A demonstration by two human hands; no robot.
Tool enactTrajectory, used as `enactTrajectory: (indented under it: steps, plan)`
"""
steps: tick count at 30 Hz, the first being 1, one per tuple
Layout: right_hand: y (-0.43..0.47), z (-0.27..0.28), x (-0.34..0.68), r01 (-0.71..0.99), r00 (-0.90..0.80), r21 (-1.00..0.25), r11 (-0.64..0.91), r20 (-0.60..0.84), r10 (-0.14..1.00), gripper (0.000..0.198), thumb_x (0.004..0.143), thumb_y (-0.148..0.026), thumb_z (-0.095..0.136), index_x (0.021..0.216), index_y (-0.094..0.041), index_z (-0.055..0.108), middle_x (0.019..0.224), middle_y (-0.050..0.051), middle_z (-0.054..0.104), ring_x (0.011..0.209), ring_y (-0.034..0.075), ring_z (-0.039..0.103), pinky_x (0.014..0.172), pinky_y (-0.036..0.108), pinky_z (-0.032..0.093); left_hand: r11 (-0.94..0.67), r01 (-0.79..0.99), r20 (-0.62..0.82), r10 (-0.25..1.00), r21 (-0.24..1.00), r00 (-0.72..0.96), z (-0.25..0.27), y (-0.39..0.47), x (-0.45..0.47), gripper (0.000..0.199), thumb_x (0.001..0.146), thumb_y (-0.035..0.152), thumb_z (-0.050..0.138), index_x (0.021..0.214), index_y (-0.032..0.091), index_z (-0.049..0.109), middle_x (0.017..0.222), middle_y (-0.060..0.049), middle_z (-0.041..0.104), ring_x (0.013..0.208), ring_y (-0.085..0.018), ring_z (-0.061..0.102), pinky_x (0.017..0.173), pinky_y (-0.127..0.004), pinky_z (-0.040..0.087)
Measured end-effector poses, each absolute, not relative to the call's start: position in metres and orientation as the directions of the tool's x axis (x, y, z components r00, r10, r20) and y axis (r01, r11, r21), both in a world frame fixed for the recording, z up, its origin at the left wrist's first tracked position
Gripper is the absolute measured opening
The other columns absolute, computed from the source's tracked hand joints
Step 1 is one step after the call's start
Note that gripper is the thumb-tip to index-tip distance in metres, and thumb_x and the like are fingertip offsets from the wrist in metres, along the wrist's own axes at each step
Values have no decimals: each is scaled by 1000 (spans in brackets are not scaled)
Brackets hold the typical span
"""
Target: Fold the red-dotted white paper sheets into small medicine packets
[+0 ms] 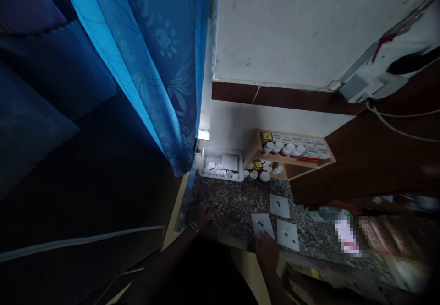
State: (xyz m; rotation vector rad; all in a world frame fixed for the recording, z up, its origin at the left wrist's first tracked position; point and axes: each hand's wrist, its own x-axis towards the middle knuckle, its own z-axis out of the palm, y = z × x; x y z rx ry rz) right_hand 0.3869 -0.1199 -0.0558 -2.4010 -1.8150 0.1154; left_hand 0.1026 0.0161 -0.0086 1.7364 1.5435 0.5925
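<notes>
Near the front of the speckled granite counter, my right hand has its fingertips on the near edge of a small white square of paper. A few small dark and light pieces that look like pills lie on it. A second paper square lies to its right and a third paper square behind, each with a few similar pieces. To the left, my left hand rests on the counter with fingers curled in, wearing a wristwatch. Dim light hides finger detail.
At the back stands a white plastic tray of white paper pieces. Beside it a wooden shelf holds several white-capped bottles and small boxes. A blue curtain hangs left. A clear plastic bottle lies at right.
</notes>
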Motion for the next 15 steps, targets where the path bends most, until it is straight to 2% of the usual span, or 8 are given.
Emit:
enactTrajectory:
  steps: [6, 10, 15]
  plan:
    - [-107, -52, 361, 971, 213, -101, -218, -57, 975, 38, 86, -32, 31, 105, -16, 61, 117, 14, 57, 110, 24, 48, 98, 49, 22, 9, 659, -164, 971, 752, 175, -10, 6, 104, 18, 65, 2, 45, 70, 14, 58, 82, -3, 54, 83, -15, 50, 77, -29, 39]
    - [-89, -43, 340, 980, 98, -158, -118, -127, 987, 35, 86, -28, 35, 108, -18, 59, 122, 12, 55, 112, 24, 47, 101, 49, 17, -20, 741, -215, 951, 672, 221, -7, 1, 100, 18, 71, 6, 44, 75, 15, 59, 86, -4, 54, 83, -16, 50, 77, -28, 40]
    - [-66, -32, 306, 966, -97, -256, 42, -205, 974, 31, 86, -26, 37, 109, -20, 58, 123, 12, 54, 113, 24, 45, 102, 50, 17, -160, 803, -274, 887, 574, 372, 0, -7, 96, 25, 77, 12, 44, 94, 16, 61, 104, -9, 55, 99, -22, 48, 86, -34, 39]
